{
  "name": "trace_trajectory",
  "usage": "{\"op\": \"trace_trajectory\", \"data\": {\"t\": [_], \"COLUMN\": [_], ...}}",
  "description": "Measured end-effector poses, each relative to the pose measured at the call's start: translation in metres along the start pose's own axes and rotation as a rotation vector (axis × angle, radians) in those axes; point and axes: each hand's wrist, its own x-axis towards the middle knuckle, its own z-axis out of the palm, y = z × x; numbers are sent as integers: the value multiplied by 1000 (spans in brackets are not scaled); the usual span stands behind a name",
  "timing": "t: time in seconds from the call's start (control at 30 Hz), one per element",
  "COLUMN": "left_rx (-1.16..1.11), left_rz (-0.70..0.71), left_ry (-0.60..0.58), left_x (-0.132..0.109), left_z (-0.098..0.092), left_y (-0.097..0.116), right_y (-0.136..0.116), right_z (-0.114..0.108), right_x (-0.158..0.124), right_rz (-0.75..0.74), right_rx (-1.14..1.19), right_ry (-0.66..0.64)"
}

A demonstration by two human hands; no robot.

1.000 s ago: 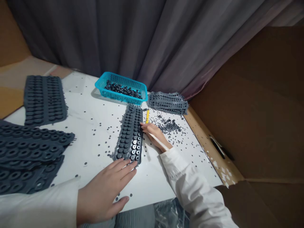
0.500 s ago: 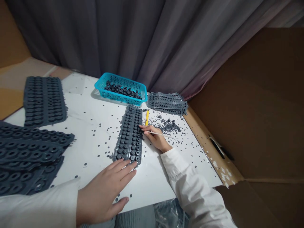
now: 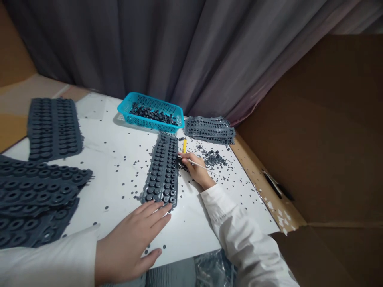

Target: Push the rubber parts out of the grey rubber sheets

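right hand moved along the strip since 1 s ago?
Yes. The right hand with its thin stick has crept up the rubber strip's right edge, toward the yellow tool and blue basket.

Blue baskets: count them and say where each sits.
1. The blue basket sits at the table's far edge by the curtain, beyond the rubber strip under both hands. None seems hidden.
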Motion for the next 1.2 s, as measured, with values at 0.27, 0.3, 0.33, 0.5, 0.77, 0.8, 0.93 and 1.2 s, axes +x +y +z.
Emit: {"op": "trace_trajectory", "data": {"t": [0.27, 0.3, 0.33, 0.5, 0.77, 0.8, 0.93, 1.2], "left_rx": [38, 43, 47, 54, 57, 61, 73, 99], "left_rz": [2, 3, 4, 5, 15, 14, 10, 15], "left_ry": [5, 2, -3, -18, -4, -4, -14, -41], "left_x": [-1, -1, -1, -2, -1, -1, -1, -2], "left_z": [2, 3, 3, 2, 2, 2, 2, 1], "left_y": [-1, -1, -1, -1, -1, -1, 0, -1], "right_y": [-2, -2, -2, -4, -3, -3, -1, 10], "right_z": [6, 5, 5, 2, 2, 3, 4, -3], "right_x": [-1, 0, 1, 1, 1, 2, 11, 24], "right_rz": [-34, -57, -77, -99, -134, -151, -212, -165], "right_rx": [75, 55, 39, 45, -11, -26, -90, -198], "right_ry": [-83, -94, -99, -92, -118, -126, -128, -51]}}
